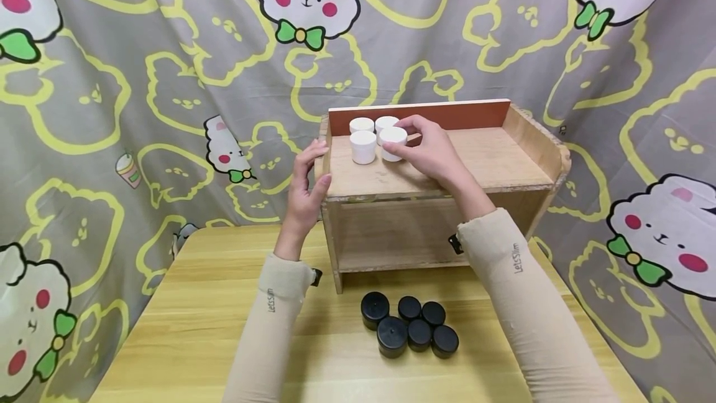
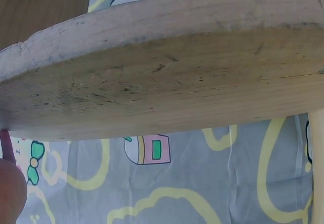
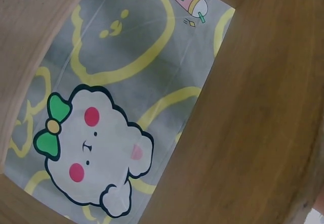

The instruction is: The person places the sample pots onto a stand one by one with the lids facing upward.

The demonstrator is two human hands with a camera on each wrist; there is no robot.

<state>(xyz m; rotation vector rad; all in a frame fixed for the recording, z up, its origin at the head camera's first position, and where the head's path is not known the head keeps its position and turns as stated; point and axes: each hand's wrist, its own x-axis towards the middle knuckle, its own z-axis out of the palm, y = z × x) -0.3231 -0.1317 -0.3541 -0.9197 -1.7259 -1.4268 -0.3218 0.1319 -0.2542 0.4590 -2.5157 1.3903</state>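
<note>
On the top board of a small wooden shelf (image 1: 470, 157), several white lidded jars stand in a tight group at the left. My right hand (image 1: 429, 149) pinches the front right white jar (image 1: 394, 144) between thumb and fingers. Beside it stands the front left white jar (image 1: 363, 148); two more are behind, partly hidden. My left hand (image 1: 306, 188) rests against the shelf's left side panel, its fingers over the edge. In the left wrist view, that side panel (image 2: 162, 77) fills much of the picture, and a bit of a finger shows at the left edge.
Several black round jars (image 1: 392, 336) stand together on the wooden table (image 1: 212, 303) in front of the shelf. A red-brown back strip (image 1: 447, 118) and a raised right side panel (image 1: 537, 138) border the top board. Behind hangs a grey patterned curtain (image 1: 168, 30).
</note>
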